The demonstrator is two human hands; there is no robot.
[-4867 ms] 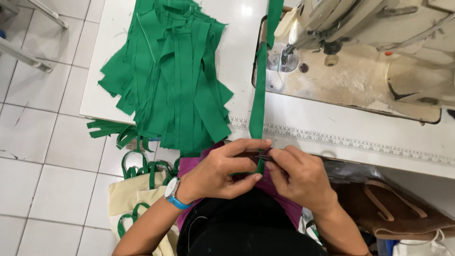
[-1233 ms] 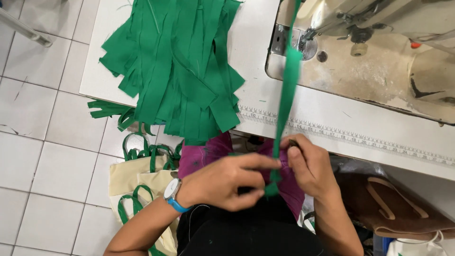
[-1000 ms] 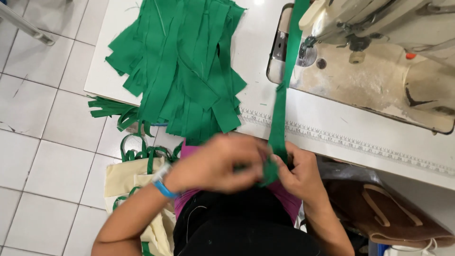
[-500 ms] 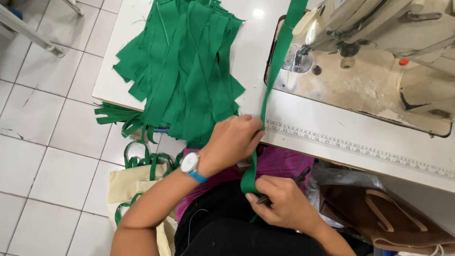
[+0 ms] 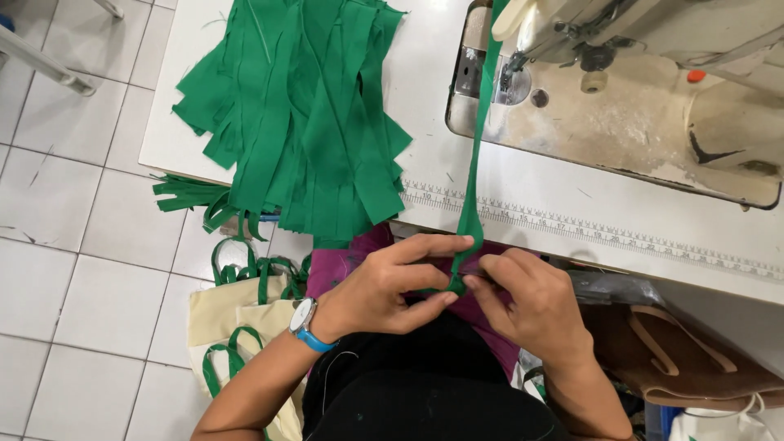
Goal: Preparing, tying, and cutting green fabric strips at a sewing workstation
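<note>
A long green fabric strip (image 5: 475, 155) runs from the sewing machine (image 5: 621, 82) down over the white table's front edge to my lap. My left hand (image 5: 392, 286), with a watch on a blue band at the wrist, pinches the strip's lower end between thumb and fingers. My right hand (image 5: 531, 306) meets it from the right, and its fingertips grip the same end. Both hands are together just below the table edge, above a purple cloth (image 5: 359, 257) on my lap.
A pile of green fabric strips (image 5: 302, 114) covers the table's left part and hangs over its edge. A printed ruler strip (image 5: 621, 237) lines the table front. Cream bags with green handles (image 5: 237, 318) lie on the tiled floor at left. A brown bag (image 5: 678, 359) sits at right.
Half a second ago my left hand was up at the table edge and my right lower on the strip. Now both have come together on the strip's end at my lap.
</note>
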